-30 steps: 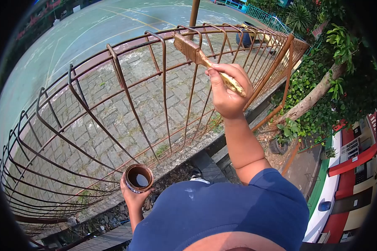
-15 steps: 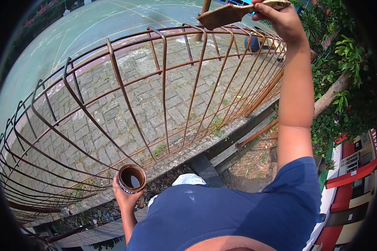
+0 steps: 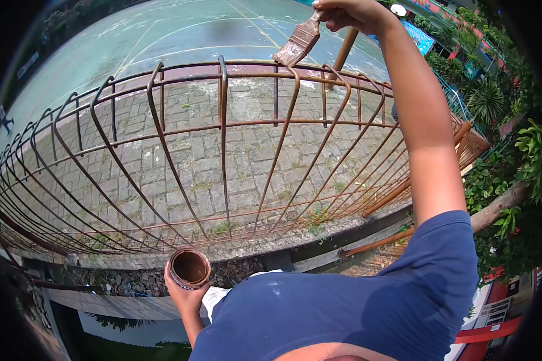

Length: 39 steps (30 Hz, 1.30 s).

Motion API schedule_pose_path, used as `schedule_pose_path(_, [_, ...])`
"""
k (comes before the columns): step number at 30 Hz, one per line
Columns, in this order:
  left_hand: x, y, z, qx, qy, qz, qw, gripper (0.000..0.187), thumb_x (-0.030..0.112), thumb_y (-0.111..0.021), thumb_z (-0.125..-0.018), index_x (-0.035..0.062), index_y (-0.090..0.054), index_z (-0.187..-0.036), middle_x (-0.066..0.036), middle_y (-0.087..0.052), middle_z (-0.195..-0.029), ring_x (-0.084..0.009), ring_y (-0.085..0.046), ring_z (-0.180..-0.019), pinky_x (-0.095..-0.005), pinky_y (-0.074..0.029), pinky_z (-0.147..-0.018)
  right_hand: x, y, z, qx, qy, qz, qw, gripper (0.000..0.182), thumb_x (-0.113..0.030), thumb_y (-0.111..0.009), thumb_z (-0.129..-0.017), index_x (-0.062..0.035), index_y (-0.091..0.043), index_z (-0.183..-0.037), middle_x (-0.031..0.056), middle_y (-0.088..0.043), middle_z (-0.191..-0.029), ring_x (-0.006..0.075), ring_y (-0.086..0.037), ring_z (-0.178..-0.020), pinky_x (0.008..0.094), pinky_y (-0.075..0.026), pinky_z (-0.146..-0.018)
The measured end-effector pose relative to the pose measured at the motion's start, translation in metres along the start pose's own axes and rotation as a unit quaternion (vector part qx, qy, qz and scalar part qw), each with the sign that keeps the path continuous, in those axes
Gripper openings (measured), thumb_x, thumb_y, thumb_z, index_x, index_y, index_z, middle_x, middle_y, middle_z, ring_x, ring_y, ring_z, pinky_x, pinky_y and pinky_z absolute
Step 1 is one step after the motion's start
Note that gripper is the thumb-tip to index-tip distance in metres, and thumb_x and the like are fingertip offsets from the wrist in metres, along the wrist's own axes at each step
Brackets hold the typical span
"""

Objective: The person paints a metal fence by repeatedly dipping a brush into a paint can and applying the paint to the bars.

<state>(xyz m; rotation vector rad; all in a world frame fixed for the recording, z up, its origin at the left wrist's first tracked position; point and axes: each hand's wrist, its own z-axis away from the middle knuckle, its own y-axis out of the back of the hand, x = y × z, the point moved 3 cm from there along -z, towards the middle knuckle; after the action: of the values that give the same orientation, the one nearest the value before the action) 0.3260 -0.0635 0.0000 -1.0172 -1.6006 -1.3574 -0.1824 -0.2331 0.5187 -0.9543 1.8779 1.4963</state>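
Observation:
My left hand (image 3: pixel 186 296) is wrapped round a small open can (image 3: pixel 190 268) with brown paint inside, held low in front of the fence. High up, my right hand (image 3: pixel 343 13) grips the handle of a flat paintbrush (image 3: pixel 299 43). The brush's bristles point down and left, and their tip is at the top of the metal fence (image 3: pixel 223 77), by a bent bar. Some bars look dark grey, others reddish brown.
Beyond the fence lie grey paving (image 3: pixel 193 156) and a green court (image 3: pixel 186 36). A brown post (image 3: pixel 343 57) stands behind the brush. Plants and a branch (image 3: pixel 500 207) are at the right. A concrete kerb (image 3: pixel 126 260) runs below the fence.
The brush has come down to the fence top and turned so its bristles point lower. The view has shifted, showing more of the fence on the right. The can stays in my left hand.

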Motion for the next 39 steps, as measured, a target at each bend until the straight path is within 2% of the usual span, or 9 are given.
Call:
schedule_pose_path(14, [0.026, 0.025, -0.031, 0.002, -0.010, -0.042, 0.999, 0.126, 0.017, -0.100, -0.039, 0.0035, -0.039, -0.149, -0.017, -0.053, -0.140, -0.0345, -0.052, -0.132, -0.0451, -0.042, -0.112, 0.034, 0.014, 0.034, 0.135, -0.139, 0.120, 0.974, 0.016, -0.010, -0.074, -0.093, 0.0008, -0.073, -0.105, 0.0074, -0.074, -0.091, 0.0159, -0.073, -0.076, 0.0283, -0.062, -0.073])
schedule_pose_path(19, [0.020, 0.026, -0.050, -0.026, -0.050, -0.043, 0.998, 0.127, 0.019, -0.101, -0.039, 0.0032, -0.039, -0.149, -0.018, -0.053, -0.140, -0.0348, -0.053, -0.131, -0.0454, -0.042, -0.111, -0.006, -0.007, 0.061, 0.183, 0.010, -0.005, 0.983, 0.017, -0.012, -0.068, -0.090, 0.0051, -0.072, -0.091, 0.0151, -0.072, -0.076, 0.0215, -0.072, -0.063, 0.0313, -0.061, -0.057])
schedule_pose_path(22, [0.023, 0.027, -0.062, -0.037, -0.066, -0.052, 0.996, 0.127, 0.019, -0.101, -0.039, 0.0025, -0.039, -0.149, -0.017, -0.055, -0.138, -0.0345, -0.054, -0.129, -0.0453, -0.043, -0.111, -0.008, -0.025, 0.060, 0.189, -0.054, 0.090, 0.976, 0.019, -0.013, -0.068, -0.090, 0.0053, -0.072, -0.090, 0.0157, -0.072, -0.076, 0.0223, -0.072, -0.064, 0.0328, -0.062, -0.059])
schedule_pose_path(26, [0.023, 0.030, -0.072, -0.048, -0.083, -0.037, 0.995, 0.127, 0.018, -0.101, -0.038, 0.0020, -0.040, -0.148, -0.018, -0.055, -0.136, -0.0346, -0.055, -0.128, -0.0446, -0.044, -0.110, -0.019, 0.014, 0.067, 0.167, 0.079, 0.157, 0.970, 0.016, -0.014, -0.069, -0.085, 0.0016, -0.069, -0.082, 0.0138, -0.070, -0.072, 0.0225, -0.067, -0.059, 0.0322, -0.056, -0.057])
schedule_pose_path(29, [0.022, 0.030, -0.078, -0.070, -0.095, -0.052, 0.992, 0.126, 0.018, -0.101, -0.038, 0.0014, -0.040, -0.147, -0.018, -0.056, -0.136, -0.0338, -0.056, -0.127, -0.0439, -0.044, -0.109, -0.061, -0.058, 0.085, 0.226, 0.132, 0.457, 0.850, 0.022, -0.019, -0.071, -0.085, 0.0018, -0.068, -0.079, 0.0127, -0.069, -0.072, 0.0204, -0.067, -0.062, 0.0330, -0.054, -0.060])
schedule_pose_path(31, [0.026, 0.029, -0.083, -0.080, -0.105, -0.048, 0.990, 0.125, 0.018, -0.101, -0.039, 0.0011, -0.040, -0.146, -0.017, -0.055, -0.135, -0.0332, -0.056, -0.126, -0.0432, -0.045, -0.109, -0.069, -0.061, 0.079, 0.177, -0.005, 0.283, 0.943, 0.027, -0.022, -0.072, -0.086, 0.0043, -0.068, -0.090, 0.0124, -0.070, -0.078, 0.0190, -0.068, -0.064, 0.0333, -0.055, -0.064])
schedule_pose_path(33, [0.032, 0.028, -0.086, -0.089, -0.106, -0.044, 0.989, 0.124, 0.018, -0.101, -0.039, 0.0010, -0.041, -0.146, -0.017, -0.055, -0.135, -0.0326, -0.057, -0.126, -0.0428, -0.045, -0.109, -0.051, -0.049, 0.071, 0.162, 0.088, 0.061, 0.981, 0.024, -0.019, -0.070, -0.087, 0.0043, -0.069, -0.087, 0.0116, -0.070, -0.075, 0.0183, -0.069, -0.065, 0.0328, -0.057, -0.063])
schedule_pose_path(37, [0.040, 0.027, -0.092, -0.098, -0.103, -0.034, 0.989, 0.124, 0.016, -0.101, -0.038, 0.0012, -0.041, -0.145, -0.016, -0.055, -0.135, -0.0322, -0.056, -0.126, -0.0432, -0.045, -0.110, -0.055, -0.036, 0.085, 0.206, -0.070, 0.248, 0.944, 0.026, -0.020, -0.070, -0.088, 0.0038, -0.072, -0.080, 0.0117, -0.069, -0.067, 0.0185, -0.070, -0.062, 0.0312, -0.058, -0.062])
schedule_pose_path(39, [0.045, 0.026, -0.090, -0.097, -0.106, -0.049, 0.988, 0.125, 0.016, -0.102, -0.037, 0.0014, -0.041, -0.145, -0.016, -0.055, -0.135, -0.0324, -0.056, -0.126, -0.0439, -0.044, -0.110, -0.043, -0.030, 0.085, 0.243, -0.021, 0.203, 0.948, 0.030, -0.025, -0.068, -0.088, 0.0029, -0.073, -0.078, 0.0123, -0.069, -0.065, 0.0199, -0.070, -0.061, 0.0324, -0.057, -0.062])
